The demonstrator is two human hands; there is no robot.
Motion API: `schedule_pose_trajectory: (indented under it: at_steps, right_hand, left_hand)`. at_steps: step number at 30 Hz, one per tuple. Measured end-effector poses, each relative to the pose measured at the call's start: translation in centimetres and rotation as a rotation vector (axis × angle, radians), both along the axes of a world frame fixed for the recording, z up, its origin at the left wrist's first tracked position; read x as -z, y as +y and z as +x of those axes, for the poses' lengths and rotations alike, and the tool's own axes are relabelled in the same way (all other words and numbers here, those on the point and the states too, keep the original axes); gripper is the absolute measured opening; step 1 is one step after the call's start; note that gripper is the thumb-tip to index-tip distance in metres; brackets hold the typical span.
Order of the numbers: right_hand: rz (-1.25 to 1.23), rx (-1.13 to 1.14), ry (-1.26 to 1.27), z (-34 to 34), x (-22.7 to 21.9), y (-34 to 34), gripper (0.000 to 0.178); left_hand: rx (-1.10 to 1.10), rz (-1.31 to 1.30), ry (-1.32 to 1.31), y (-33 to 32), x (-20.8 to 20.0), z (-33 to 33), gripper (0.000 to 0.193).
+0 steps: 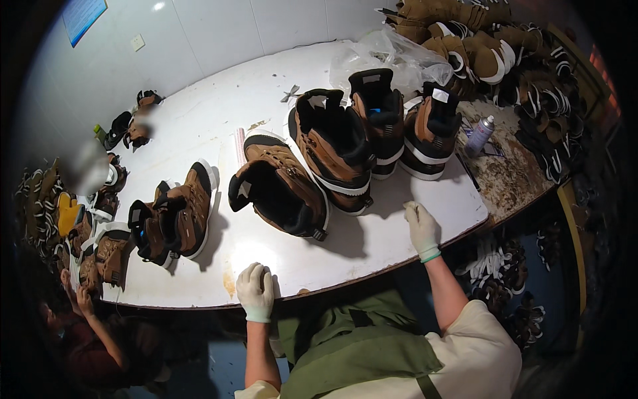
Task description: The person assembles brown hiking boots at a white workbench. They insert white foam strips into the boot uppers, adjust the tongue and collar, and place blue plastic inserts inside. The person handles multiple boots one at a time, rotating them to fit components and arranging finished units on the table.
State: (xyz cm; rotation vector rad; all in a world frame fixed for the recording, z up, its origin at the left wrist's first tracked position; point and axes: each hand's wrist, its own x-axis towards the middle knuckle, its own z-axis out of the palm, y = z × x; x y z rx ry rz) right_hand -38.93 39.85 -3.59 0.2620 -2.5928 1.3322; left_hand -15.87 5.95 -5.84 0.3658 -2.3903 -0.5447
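Note:
My left hand (255,291), in a whitish glove, rests at the table's front edge with its fingers laid on the white top; it holds nothing. My right hand (422,229), gloved with a green cuff, rests on the table farther right, its fingers drawn together and nothing visible in them. Between and beyond my hands stands a brown and black high-top shoe (286,189) with its opening toward me. Behind it are another brown shoe (332,146) and two more, a middle one (377,123) and a right one (432,130). To the left stands a smaller pair of brown shoes (189,209).
A clear plastic bag (392,56) lies at the back. A spray can (480,135) stands on a stained surface (515,169) at right, near piled shoe uppers (488,53). At far left, a co-worker's hands (80,299) are beside more shoes (109,256).

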Motion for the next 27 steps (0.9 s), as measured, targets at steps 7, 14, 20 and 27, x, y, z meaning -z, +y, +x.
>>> schedule_pose_trajectory:
  at_steps: [7,14,20,27]
  right_hand:
    - [-0.042,-0.020,0.000,-0.2,0.2,-0.2,0.026]
    - [-0.170,-0.068,-0.030,-0.5,0.7,-0.1,0.025]
    - [-0.358,-0.262,-0.037,3.2,0.4,-3.8,0.021]
    - [-0.316,-0.334,-0.145,3.9,1.0,-10.4,0.031]
  left_hand:
    - [0.027,-0.002,0.005,0.0,-0.6,0.0,0.024]
    - [-0.023,0.240,0.031,0.9,-1.3,0.5,0.032]
    - [0.240,-0.034,0.143,5.9,-12.3,-4.8,0.071]
    - [0.115,-0.345,-0.063,5.4,-13.6,-11.0,0.033]
